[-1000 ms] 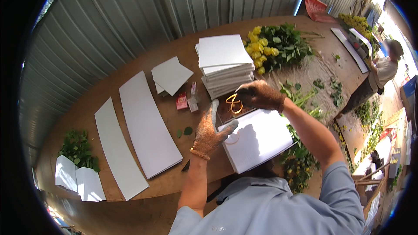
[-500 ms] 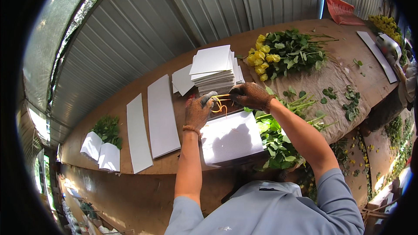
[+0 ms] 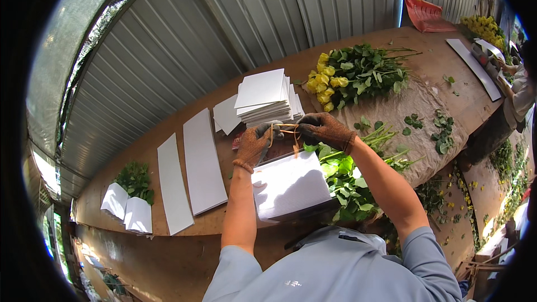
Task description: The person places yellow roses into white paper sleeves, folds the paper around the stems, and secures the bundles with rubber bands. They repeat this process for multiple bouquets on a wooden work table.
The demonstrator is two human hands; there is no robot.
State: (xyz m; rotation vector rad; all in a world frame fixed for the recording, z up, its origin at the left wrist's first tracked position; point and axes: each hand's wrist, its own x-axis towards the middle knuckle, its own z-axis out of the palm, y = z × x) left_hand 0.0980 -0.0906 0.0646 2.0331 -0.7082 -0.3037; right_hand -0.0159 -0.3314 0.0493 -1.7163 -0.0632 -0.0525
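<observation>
Yellow bands point(image 3: 296, 138) stretch and dangle between our two gloved hands, just past the far edge of a white corrugated sheet point(image 3: 291, 182). On our left hand point(image 3: 254, 142) the fingers are closed in a pinch on one end of the strands, and on our right hand point(image 3: 326, 130) they pinch the other end close by; whether this is one loop or several, we cannot tell. As far as we can judge, we are partway through sorting out these bands: they are between the fingers and drawn out, but no bundle sits inside them yet. Nearer our body than the fingers, the corrugated sheet lies flat and unfolded, with no roses on it. Green leafy stems point(image 3: 347, 179) lie beside its right edge, below the right fingers. Beyond those fingers and a little to the right, a bunch of yellow roses point(image 3: 324, 81) lies loose and unwrapped on the counter point(image 3: 433, 56). Well to the left of the left fingers, two white-wrapped bundles point(image 3: 138, 215) with foliage point(image 3: 134, 179) poking out at the far end look finished to us. Plenty seems left over: a stack of white sheets point(image 3: 260, 89) stands just beyond the fingers, with a smaller white panel point(image 3: 226, 114) at its left side, and two long white panels point(image 3: 206, 162) lie flat to the left of the left fingers, apparently unused.
</observation>
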